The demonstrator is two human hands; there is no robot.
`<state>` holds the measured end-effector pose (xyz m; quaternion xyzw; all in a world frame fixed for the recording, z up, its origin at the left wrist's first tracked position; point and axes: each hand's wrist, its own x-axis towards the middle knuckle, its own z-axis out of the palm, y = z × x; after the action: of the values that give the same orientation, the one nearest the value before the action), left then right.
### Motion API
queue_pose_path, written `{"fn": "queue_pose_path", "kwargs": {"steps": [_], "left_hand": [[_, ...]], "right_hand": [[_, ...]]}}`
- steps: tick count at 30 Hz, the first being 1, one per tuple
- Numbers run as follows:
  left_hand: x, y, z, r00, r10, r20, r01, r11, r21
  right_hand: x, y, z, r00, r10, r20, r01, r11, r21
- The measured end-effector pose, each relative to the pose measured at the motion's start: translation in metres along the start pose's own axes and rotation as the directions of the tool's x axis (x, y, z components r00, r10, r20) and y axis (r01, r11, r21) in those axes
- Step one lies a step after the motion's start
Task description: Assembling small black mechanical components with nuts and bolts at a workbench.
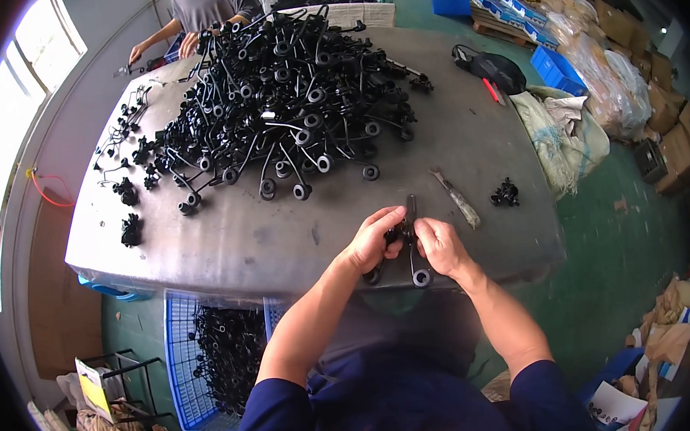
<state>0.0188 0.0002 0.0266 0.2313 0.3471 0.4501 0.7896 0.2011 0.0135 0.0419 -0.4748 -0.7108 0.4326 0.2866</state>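
Near the table's front edge, my left hand [375,241] is closed around black rod parts, its thumb and fingers pressed on them. My right hand [442,247] is close beside it, fingers curled in a pinch at the same parts. A black ring-ended rod [422,277] hangs below the hands, its grey-centred ring facing up. One dark, flat end sticks out above the fingers; the grip itself is partly hidden. Beyond my hands rises a large pile of similar black ring-ended rods [274,132]. A wrapped, stick-like tool [457,198] lies right of my hands, near a small heap of black pieces [504,193].
The grey metal table [267,254] spans the front. A co-worker [215,3] stands at its far left, hands by a tool. Below, a blue crate [181,374] holds black parts. A red-handled tool [493,90] and black bag [489,68] lie far right, beside white sacks [558,138].
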Motion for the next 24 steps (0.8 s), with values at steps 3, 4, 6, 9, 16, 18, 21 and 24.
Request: {"fn": "queue_pose_path", "kwargs": {"steps": [3, 4, 6, 9, 16, 18, 21, 24], "left_hand": [[-0.001, -0.001, 0.003, 1.0, 0.009, -0.022, -0.009, 1.0, 0.005], [-0.002, -0.001, 0.003, 1.0, 0.006, -0.021, -0.005, 1.0, 0.006], [-0.002, 0.002, 0.005, 1.0, -0.002, -0.008, 0.003, 0.999, 0.047], [-0.004, -0.002, 0.006, 0.999, 0.028, -0.037, -0.026, 0.997, 0.07], [-0.005, -0.004, 0.008, 0.955, 0.253, -0.152, -0.243, 0.967, 0.08], [-0.004, -0.005, 0.011, 0.939, 0.296, -0.178, -0.279, 0.953, 0.114], [-0.005, -0.008, 0.012, 0.868, 0.411, -0.28, -0.375, 0.91, 0.174], [-0.006, -0.011, 0.01, 0.84, 0.432, -0.327, -0.418, 0.901, 0.118]], "right_hand": [[-0.004, -0.01, -0.011, 0.999, -0.008, -0.047, 0.003, 0.994, -0.114], [-0.007, -0.013, -0.01, 0.998, -0.049, -0.044, 0.041, 0.987, -0.154], [-0.01, -0.006, -0.002, 0.996, -0.084, -0.038, 0.079, 0.991, -0.109], [-0.009, -0.005, -0.006, 0.999, 0.033, 0.036, -0.034, 0.999, 0.01], [-0.007, 0.019, -0.066, 0.908, -0.279, -0.313, 0.022, 0.777, -0.629], [-0.008, 0.028, -0.081, 0.953, -0.118, -0.279, -0.111, 0.721, -0.684], [-0.014, 0.019, -0.073, 0.944, 0.144, -0.296, -0.281, 0.822, -0.496], [-0.019, 0.024, -0.061, 0.959, 0.157, -0.237, -0.243, 0.886, -0.396]]}}
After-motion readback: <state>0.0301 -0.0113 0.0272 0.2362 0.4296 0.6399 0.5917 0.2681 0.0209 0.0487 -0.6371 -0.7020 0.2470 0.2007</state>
